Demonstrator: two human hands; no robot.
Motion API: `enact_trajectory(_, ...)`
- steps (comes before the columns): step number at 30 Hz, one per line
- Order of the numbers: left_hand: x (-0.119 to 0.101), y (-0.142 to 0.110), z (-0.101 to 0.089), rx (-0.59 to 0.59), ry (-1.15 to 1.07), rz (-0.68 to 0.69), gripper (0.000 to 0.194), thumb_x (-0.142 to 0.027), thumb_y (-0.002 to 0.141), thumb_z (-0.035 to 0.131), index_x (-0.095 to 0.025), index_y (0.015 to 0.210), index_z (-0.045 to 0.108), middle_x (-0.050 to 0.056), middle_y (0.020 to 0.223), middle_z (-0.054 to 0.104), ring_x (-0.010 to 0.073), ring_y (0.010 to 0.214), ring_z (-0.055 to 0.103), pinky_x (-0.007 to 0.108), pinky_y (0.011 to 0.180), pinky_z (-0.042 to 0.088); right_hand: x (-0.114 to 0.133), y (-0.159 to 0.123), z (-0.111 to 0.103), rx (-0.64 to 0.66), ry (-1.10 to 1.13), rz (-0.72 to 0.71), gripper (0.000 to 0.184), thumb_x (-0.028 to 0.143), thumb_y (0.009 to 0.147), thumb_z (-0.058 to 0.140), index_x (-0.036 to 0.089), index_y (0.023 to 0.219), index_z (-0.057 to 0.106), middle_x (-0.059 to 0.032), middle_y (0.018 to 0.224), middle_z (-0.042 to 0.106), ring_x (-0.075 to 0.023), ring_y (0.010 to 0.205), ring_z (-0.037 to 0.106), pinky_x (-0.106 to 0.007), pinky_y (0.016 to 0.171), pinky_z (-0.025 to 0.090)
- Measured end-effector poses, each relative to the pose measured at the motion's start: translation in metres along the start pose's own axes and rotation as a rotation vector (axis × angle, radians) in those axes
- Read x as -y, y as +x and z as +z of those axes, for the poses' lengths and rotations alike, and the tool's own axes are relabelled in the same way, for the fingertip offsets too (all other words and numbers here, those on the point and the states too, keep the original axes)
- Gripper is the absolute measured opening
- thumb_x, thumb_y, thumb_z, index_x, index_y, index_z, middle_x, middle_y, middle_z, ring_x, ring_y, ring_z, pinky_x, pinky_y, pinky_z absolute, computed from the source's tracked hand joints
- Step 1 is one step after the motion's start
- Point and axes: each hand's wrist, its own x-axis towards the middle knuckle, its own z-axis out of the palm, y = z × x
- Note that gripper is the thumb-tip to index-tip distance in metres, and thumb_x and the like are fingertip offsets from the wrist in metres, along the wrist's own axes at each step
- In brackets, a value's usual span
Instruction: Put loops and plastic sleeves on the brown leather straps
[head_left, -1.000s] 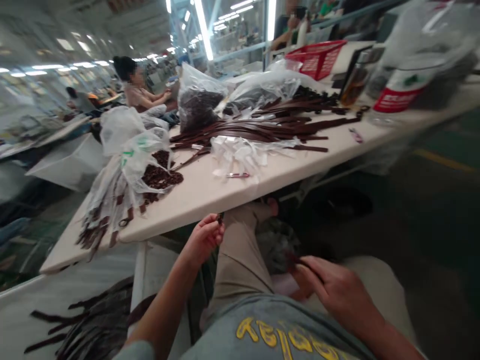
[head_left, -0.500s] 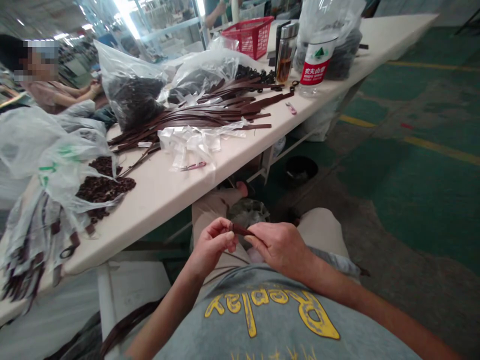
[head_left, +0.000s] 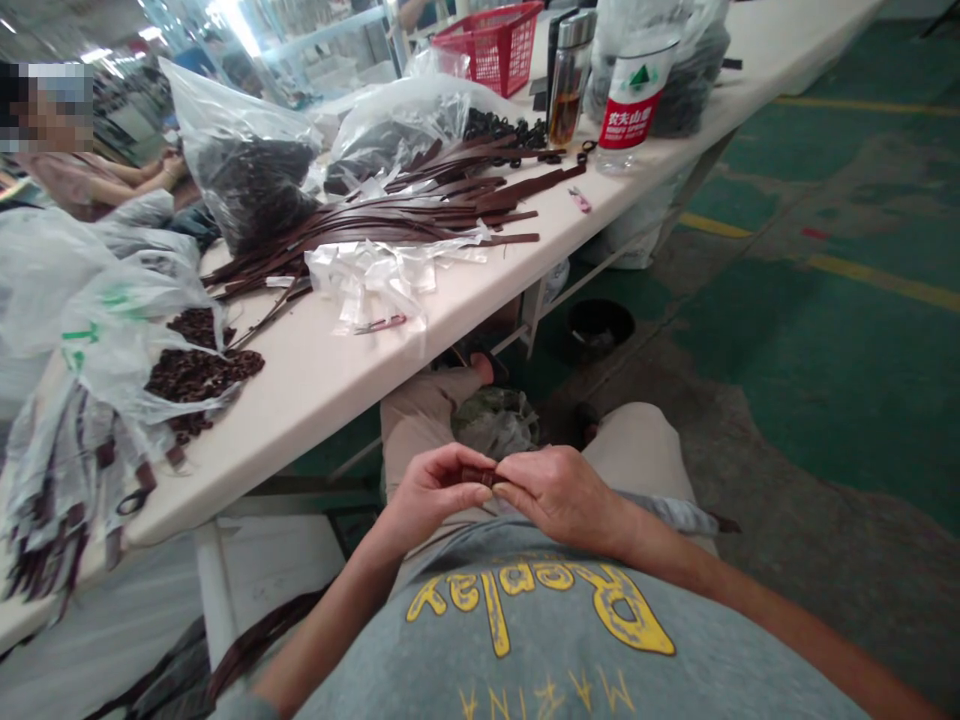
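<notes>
My left hand (head_left: 431,492) and my right hand (head_left: 559,492) meet over my lap, fingertips pinched together on a small dark brown strap piece (head_left: 481,474). Only a short bit of the piece shows between the fingers. Both hands sit below the front edge of the long white table (head_left: 330,385). On the table lies a pile of long brown straps (head_left: 390,220), clear plastic sleeves (head_left: 382,275), and an open bag of small dark brown parts (head_left: 199,370).
Large plastic bags (head_left: 251,180) of dark parts, a red basket (head_left: 499,45), a flask (head_left: 566,75) and a water bottle (head_left: 626,105) stand further along the table. A person sits across at the far left. More straps hang at lower left. Green floor lies to the right.
My hands came together in my lap from apart; the right hand rose from beside my thigh. They now pinch the strap piece closer, hiding most of it.
</notes>
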Motion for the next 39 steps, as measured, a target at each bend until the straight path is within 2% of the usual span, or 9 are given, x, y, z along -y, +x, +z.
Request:
enact_trajectory(9,0.011,0.002,-0.004,-0.167,0.033,0.070,0.024,-0.029,0.063,0.087,-0.016,0.080,0.077,0.000,0.063,0.066,0.0083,0.054,0.054,0.020,0.054,0.046,-0.005,-0.010,-0.006,0.111,0.051,0.142,0.020,0.035,0.095,0.054,0.018,0.098,0.065,-0.0018,0.088,0.072,-0.0139,0.076,0.064,-0.025,0.065,0.037)
enact_trajectory(14,0.004,-0.001,-0.008,-0.163,0.111,0.051,0.025,-0.031,0.061,0.087,-0.016,0.077,0.076,0.000,0.063,0.067,0.0094,0.054,0.055,0.021,0.054,0.046,-0.005,-0.020,-0.003,0.163,-0.100,0.193,0.018,0.035,0.092,0.059,0.018,0.091,0.064,-0.0020,0.081,0.072,-0.0155,0.072,0.065,-0.027,0.059,0.031)
enact_trajectory(19,0.006,-0.001,-0.004,-0.107,0.093,-0.018,0.024,-0.028,0.060,0.088,-0.017,0.077,0.076,0.001,0.070,0.072,0.0091,0.056,0.058,0.020,0.056,0.048,-0.002,-0.017,0.001,0.207,-0.178,0.125,0.030,0.037,0.098,0.049,0.017,0.080,0.061,-0.0032,0.069,0.069,-0.0138,0.062,0.060,-0.028,0.053,0.023)
enact_trajectory(22,0.006,-0.001,0.006,-0.043,0.047,-0.064,0.025,-0.026,0.058,0.089,-0.018,0.079,0.077,0.002,0.072,0.074,0.0107,0.060,0.062,0.021,0.060,0.050,0.000,-0.014,0.004,0.214,-0.112,0.082,0.036,0.037,0.101,0.041,0.016,0.081,0.062,-0.0045,0.074,0.071,-0.0134,0.063,0.061,-0.028,0.054,0.025)
enact_trajectory(25,0.006,-0.001,0.012,-0.062,0.051,-0.029,0.024,-0.027,0.058,0.089,-0.018,0.077,0.078,0.003,0.072,0.074,0.0124,0.063,0.064,0.021,0.062,0.052,0.001,-0.013,0.004,0.221,-0.017,0.111,0.036,0.041,0.101,0.041,0.016,0.085,0.063,-0.0052,0.080,0.072,-0.0141,0.069,0.064,-0.027,0.058,0.031)
enact_trajectory(29,0.006,-0.002,0.003,-0.131,0.102,0.037,0.020,-0.027,0.061,0.088,-0.018,0.077,0.078,0.001,0.064,0.071,0.0087,0.053,0.058,0.019,0.054,0.047,-0.002,-0.022,0.003,0.248,0.053,0.214,0.026,0.043,0.093,0.057,0.018,0.100,0.063,-0.0035,0.092,0.074,-0.0168,0.082,0.067,-0.026,0.066,0.038)
enact_trajectory(32,0.010,-0.003,-0.010,-0.169,0.123,0.083,0.020,-0.029,0.063,0.087,-0.019,0.078,0.079,-0.001,0.060,0.068,0.0072,0.050,0.054,0.018,0.051,0.044,-0.003,-0.030,0.007,0.271,-0.032,0.283,0.028,0.044,0.091,0.060,0.018,0.100,0.063,-0.0047,0.090,0.074,-0.0188,0.081,0.068,-0.027,0.065,0.037)
enact_trajectory(35,0.014,-0.005,-0.017,-0.168,0.136,0.079,0.021,-0.029,0.064,0.086,-0.018,0.080,0.079,-0.001,0.060,0.067,0.0076,0.051,0.054,0.018,0.052,0.044,-0.003,-0.035,0.014,0.314,-0.108,0.271,0.029,0.045,0.094,0.054,0.018,0.097,0.064,-0.0063,0.086,0.075,-0.0183,0.073,0.066,-0.027,0.060,0.032)
enact_trajectory(39,0.015,-0.007,-0.009,-0.140,0.135,0.030,0.024,-0.029,0.061,0.087,-0.018,0.081,0.078,0.000,0.065,0.070,0.0107,0.057,0.059,0.021,0.057,0.048,-0.004,-0.036,0.018,0.300,-0.131,0.192,0.039,0.044,0.100,0.040,0.016,0.089,0.064,-0.0078,0.079,0.074,-0.0161,0.067,0.063,-0.028,0.059,0.029)
